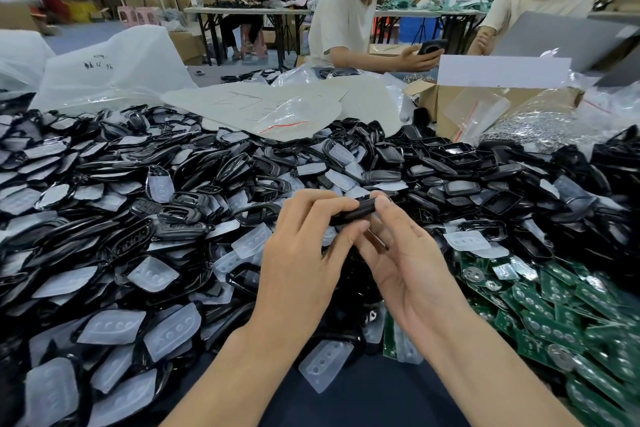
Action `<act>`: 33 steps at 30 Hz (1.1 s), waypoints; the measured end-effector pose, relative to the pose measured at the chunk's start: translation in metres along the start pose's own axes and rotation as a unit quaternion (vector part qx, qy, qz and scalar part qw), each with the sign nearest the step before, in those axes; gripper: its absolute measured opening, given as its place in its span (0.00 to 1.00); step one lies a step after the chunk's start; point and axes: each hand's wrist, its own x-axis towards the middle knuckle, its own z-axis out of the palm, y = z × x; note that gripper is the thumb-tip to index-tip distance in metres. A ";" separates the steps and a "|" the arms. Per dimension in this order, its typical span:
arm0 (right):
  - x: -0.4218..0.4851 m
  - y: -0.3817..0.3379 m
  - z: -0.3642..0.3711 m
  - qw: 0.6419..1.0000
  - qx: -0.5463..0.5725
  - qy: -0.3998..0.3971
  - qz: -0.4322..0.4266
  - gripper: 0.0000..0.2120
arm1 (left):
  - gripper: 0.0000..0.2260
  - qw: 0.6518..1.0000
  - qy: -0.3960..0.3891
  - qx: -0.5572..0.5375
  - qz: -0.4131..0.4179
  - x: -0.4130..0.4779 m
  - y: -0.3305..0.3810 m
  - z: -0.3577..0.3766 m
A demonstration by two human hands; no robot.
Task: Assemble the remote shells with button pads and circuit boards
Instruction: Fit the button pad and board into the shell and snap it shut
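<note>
Both my hands hold one black remote shell (353, 213) edge-on above the middle of the table. My left hand (304, 253) grips its left end, fingers curled over the top. My right hand (405, 253) pinches the right end between thumb and fingertips, palm turned up. A big heap of black remote shells (194, 180) mixed with translucent white button pads (114, 326) covers the table to the left and behind. Green circuit boards (554, 315) lie piled at the right. The inside of the held shell is hidden.
Plastic bags (114, 66) and white sheets (277, 104) lie behind the heap. An open cardboard box (450, 100) stands at the back right. Two people sit across the table, one holding a phone (429, 47); a third sits at a far table.
</note>
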 end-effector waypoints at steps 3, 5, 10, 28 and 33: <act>0.000 0.003 0.000 0.999 -0.021 0.009 -0.029 0.14 | 0.08 1.000 0.010 -0.002 -0.009 0.000 -0.002 0.002; -0.001 0.003 0.000 0.999 -0.020 0.003 -0.030 0.11 | 0.08 1.000 0.021 0.000 -0.009 0.000 -0.003 0.003; -0.003 0.003 0.003 0.999 0.044 0.002 0.008 0.10 | 0.07 0.999 0.039 -0.001 -0.011 0.000 -0.004 0.003; 0.004 -0.006 -0.001 0.998 -0.054 -0.020 -0.032 0.17 | 0.03 0.828 -0.046 -0.394 -0.395 0.015 0.003 0.003; 0.004 -0.004 -0.005 0.998 -0.060 0.003 -0.035 0.10 | 0.10 0.898 -0.103 -0.284 -0.321 0.015 0.000 -0.006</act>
